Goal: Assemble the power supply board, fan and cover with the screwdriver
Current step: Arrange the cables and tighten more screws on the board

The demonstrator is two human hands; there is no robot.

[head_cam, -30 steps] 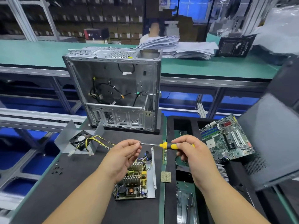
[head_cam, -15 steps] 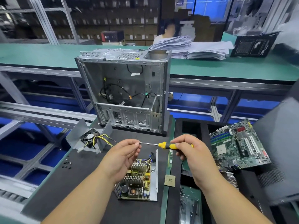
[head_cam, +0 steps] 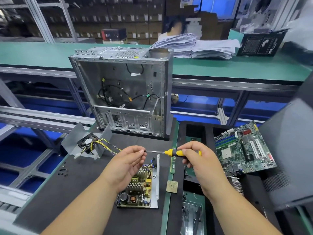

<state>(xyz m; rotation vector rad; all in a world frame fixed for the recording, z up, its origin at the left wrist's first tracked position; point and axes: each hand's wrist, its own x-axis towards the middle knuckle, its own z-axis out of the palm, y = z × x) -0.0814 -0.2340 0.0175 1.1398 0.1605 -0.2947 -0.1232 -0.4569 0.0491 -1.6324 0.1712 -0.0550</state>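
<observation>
Nearest to me, the power supply board (head_cam: pixel 138 190) lies flat on the dark mat (head_cam: pixel 71 192), below my hands: a yellowish board crowded with finned heatsinks, a copper coil and capacitors, seated in a grey metal tray whose upright lip runs along its right edge. Its long axis runs away from me, the wired end farther off. Just right of it a square processor chip (head_cam: pixel 171 186) rests on the green strip between the mats.

Above the board I hold the screwdriver (head_cam: pixel 169 152) level. My right hand (head_cam: pixel 199 165) curls round its yellow-and-black handle, thumb and fingers wrapped on it. My left hand (head_cam: pixel 126 164) pinches the tip of the bare steel shaft between thumb and forefinger, the other fingers loosely bent. The tool's long axis runs left to right, tip pointing left.

Farther left, the fan (head_cam: pixel 87 144) sits in the bent grey cover (head_cam: pixel 100 146), black frame with yellow and black wires trailing toward my left hand. A few small dark screws (head_cam: pixel 63 171) lie scattered near the mat's left edge. To the right a green motherboard (head_cam: pixel 243 150) leans tilted in a black tray.

Beyond all this an open metal computer case (head_cam: pixel 122 92) stands upright, cables hanging inside.
</observation>
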